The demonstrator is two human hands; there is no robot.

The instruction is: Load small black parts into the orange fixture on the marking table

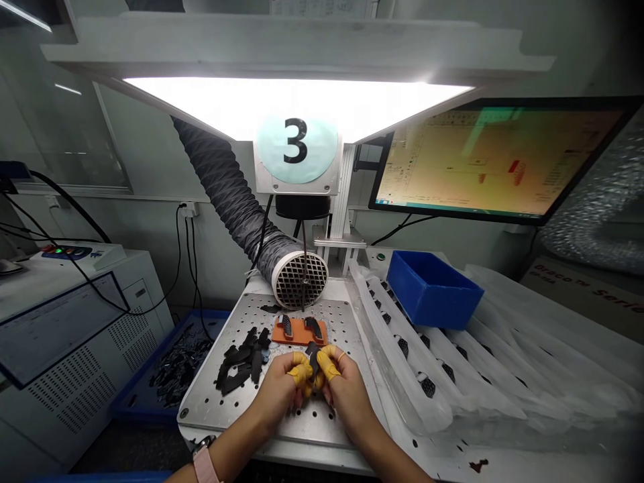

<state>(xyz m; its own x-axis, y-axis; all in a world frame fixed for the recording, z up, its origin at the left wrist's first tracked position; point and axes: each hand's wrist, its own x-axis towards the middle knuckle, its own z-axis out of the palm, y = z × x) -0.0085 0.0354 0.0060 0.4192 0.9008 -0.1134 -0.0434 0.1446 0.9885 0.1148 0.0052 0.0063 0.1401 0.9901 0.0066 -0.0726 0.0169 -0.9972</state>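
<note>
My left hand [289, 377] and my right hand [338, 376], both with yellow finger cots on some fingers, meet over the perforated metal plate [296, 429]. Between their fingertips they pinch a small dark curved piece [312, 355]; its lower part is hidden by the fingers. Just beyond the hands lies an orange fixture block [300, 331]. Two black curved parts sit on it, a left one [285, 326] with a dotted face and a smoother right one [314, 328]. A loose pile of black pieces [244, 359] lies left of my left hand.
A round grilled duct mouth [300, 280] stands behind the fixture, under a machine head [296, 157] marked 3. At the right, a blue bin [435, 288] rests on white wrapping sheets [433, 409] holding several dotted parts. A blue tray [171, 362] of black scraps is at the lower left.
</note>
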